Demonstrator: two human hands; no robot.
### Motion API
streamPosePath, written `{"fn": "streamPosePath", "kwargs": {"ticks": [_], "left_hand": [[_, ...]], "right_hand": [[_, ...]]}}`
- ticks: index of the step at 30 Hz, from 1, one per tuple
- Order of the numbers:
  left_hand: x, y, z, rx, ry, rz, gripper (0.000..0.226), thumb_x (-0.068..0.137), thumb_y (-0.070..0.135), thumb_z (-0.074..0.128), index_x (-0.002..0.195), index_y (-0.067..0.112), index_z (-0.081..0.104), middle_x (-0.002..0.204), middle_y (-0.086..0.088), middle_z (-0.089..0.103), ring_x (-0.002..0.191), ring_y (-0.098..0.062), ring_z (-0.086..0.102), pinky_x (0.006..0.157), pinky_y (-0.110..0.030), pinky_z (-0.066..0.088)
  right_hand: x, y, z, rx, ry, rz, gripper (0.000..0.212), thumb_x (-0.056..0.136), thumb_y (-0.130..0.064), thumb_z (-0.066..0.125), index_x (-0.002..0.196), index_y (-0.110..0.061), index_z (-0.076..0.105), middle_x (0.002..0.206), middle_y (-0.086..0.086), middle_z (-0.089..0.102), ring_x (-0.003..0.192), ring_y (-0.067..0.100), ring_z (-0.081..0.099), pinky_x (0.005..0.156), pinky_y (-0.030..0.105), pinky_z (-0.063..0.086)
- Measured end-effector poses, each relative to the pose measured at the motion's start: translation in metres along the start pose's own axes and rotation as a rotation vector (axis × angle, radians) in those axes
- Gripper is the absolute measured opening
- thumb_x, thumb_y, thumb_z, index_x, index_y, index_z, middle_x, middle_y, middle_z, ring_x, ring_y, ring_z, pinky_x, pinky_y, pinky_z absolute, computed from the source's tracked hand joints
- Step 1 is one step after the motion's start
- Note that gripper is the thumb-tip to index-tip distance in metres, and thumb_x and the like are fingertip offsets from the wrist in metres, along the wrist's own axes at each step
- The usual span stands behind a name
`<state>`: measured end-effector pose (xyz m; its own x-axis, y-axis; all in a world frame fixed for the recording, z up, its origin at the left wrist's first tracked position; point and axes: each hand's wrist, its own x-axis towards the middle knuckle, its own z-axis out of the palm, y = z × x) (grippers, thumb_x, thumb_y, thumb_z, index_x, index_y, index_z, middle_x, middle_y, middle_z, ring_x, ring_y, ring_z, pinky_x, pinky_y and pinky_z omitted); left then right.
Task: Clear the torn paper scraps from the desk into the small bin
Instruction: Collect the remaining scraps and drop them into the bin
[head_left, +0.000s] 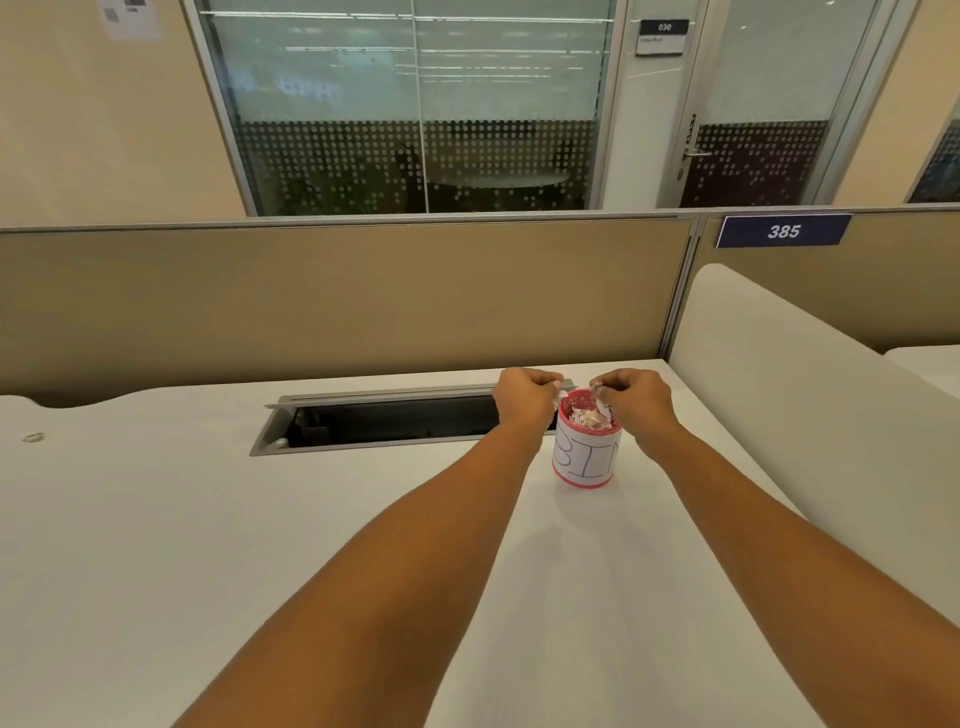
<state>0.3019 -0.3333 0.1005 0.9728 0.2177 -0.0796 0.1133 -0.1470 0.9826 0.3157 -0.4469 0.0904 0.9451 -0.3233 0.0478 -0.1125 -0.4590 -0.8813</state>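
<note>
Across the desk (218, 571), left hand (522, 397) and right hand (643, 404) pinched scraps (601, 401) over the 12-o'clock bin (587, 460); the deposit step presumably required release.

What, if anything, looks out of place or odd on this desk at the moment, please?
I see nothing spilled, and the small bin stands upright. Two things stand out: it is filled with paper scraps almost to its rim, and the cable hatch beside it lies open, a dark gap where a scrap could fall.
</note>
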Motion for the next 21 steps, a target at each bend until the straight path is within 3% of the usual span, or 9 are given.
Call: {"fn": "streamPosePath", "kwargs": {"ticks": [7, 16, 19, 21], "left_hand": [[0.026, 0.000, 0.025, -0.036, 0.014, -0.046, 0.023, 0.090, 0.008, 0.057, 0.109, -0.001, 0.067, 0.117, -0.017, 0.065, 0.111, -0.029, 0.059, 0.099, -0.037, 0.048], [0.027, -0.003, 0.036, -0.079, -0.129, -0.098, 0.033, 0.099, 0.020, 0.039, 0.123, 0.004, 0.054, 0.121, -0.018, 0.062, 0.113, -0.030, 0.059, 0.098, -0.041, 0.047], [0.028, -0.001, 0.035, -0.121, -0.154, -0.118, 0.043, 0.100, 0.035, 0.031, 0.128, 0.006, 0.048, 0.118, -0.018, 0.064, 0.110, -0.030, 0.061, 0.101, -0.042, 0.046], [0.029, -0.003, 0.032, -0.141, -0.152, -0.114, 0.043, 0.100, 0.035, 0.032, 0.131, 0.007, 0.046, 0.120, -0.018, 0.062, 0.109, -0.028, 0.061, 0.100, -0.038, 0.046]], "right_hand": [[0.017, 0.007, 0.010, -0.048, -0.018, -0.025, 0.029, 0.092, -0.017, 0.055, 0.117, -0.006, 0.061, 0.123, 0.015, 0.061, 0.116, 0.031, 0.055, 0.096, 0.040, 0.047], [0.028, 0.008, -0.001, -0.040, -0.029, -0.069, 0.023, 0.090, -0.004, 0.050, 0.106, -0.005, 0.068, 0.114, 0.016, 0.066, 0.108, 0.030, 0.060, 0.095, 0.041, 0.050], [0.026, 0.005, -0.004, -0.142, -0.078, -0.112, 0.022, 0.090, -0.004, 0.052, 0.105, -0.004, 0.068, 0.114, 0.016, 0.066, 0.109, 0.030, 0.059, 0.095, 0.040, 0.050], [0.025, 0.002, -0.004, -0.275, -0.134, -0.151, 0.021, 0.089, -0.008, 0.056, 0.105, -0.007, 0.070, 0.114, 0.014, 0.066, 0.110, 0.030, 0.058, 0.092, 0.038, 0.049]]}}
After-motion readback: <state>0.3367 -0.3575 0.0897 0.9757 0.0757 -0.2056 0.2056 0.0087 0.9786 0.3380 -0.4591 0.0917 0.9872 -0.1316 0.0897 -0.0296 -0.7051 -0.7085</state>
